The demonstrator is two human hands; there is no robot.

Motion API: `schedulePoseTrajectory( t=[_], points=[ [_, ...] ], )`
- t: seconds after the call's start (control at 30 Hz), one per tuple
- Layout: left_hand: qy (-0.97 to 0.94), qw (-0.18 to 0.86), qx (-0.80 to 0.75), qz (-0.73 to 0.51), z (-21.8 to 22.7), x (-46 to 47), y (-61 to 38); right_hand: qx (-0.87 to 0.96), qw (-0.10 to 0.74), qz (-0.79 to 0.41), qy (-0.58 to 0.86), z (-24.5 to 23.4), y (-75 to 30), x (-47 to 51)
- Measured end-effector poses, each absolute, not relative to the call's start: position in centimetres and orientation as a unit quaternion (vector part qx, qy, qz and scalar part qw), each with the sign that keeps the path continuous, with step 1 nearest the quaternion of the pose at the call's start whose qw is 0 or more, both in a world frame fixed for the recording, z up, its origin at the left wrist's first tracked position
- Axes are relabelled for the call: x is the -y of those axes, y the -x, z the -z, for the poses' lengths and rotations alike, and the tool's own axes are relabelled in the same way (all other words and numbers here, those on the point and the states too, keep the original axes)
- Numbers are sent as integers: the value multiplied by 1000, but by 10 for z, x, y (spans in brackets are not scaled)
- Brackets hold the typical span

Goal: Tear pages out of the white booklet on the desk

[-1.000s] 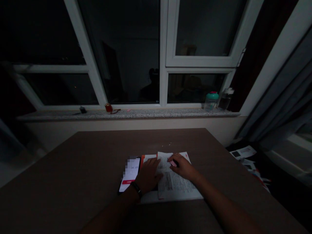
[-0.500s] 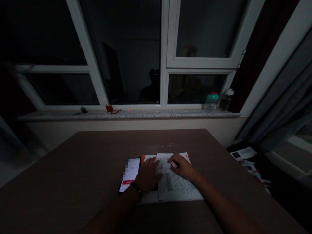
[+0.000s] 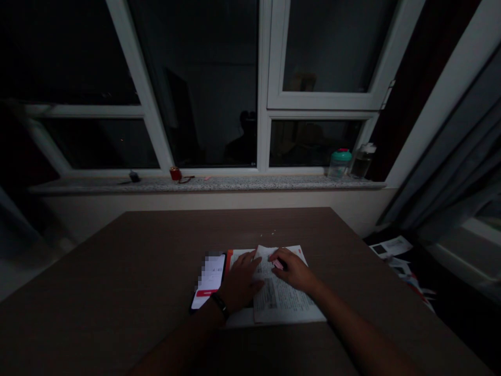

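Pressing down on the open book (image 3: 284, 300) on the tabletop (image 3: 129, 271), the left hand (image 3: 239, 282) lies flat and open, the right hand (image 3: 293, 270) closed on a pink marker (image 3: 278, 264) (tip barely visible). Lift the left and that curling page (image 3: 266, 254) could spring back.

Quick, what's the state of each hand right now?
Left hand: open, lying flat on the printed booklet.
Right hand: closed, holding what looks like a pink marker.
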State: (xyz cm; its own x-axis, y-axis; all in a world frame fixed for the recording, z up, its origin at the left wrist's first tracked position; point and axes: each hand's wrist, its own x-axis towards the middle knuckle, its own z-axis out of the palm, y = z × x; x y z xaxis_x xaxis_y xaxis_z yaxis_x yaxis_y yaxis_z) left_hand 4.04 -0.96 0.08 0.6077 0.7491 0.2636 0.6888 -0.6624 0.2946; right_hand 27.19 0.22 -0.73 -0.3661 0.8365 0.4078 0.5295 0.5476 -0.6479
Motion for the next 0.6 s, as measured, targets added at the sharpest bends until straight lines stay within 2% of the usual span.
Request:
schedulePoseTrajectory(
  t=[0.6],
  points=[
    [-921, 58, -352, -156, -4, 12, -40, 763, 434, -214, 428, 4, -270, 0]
  ],
)
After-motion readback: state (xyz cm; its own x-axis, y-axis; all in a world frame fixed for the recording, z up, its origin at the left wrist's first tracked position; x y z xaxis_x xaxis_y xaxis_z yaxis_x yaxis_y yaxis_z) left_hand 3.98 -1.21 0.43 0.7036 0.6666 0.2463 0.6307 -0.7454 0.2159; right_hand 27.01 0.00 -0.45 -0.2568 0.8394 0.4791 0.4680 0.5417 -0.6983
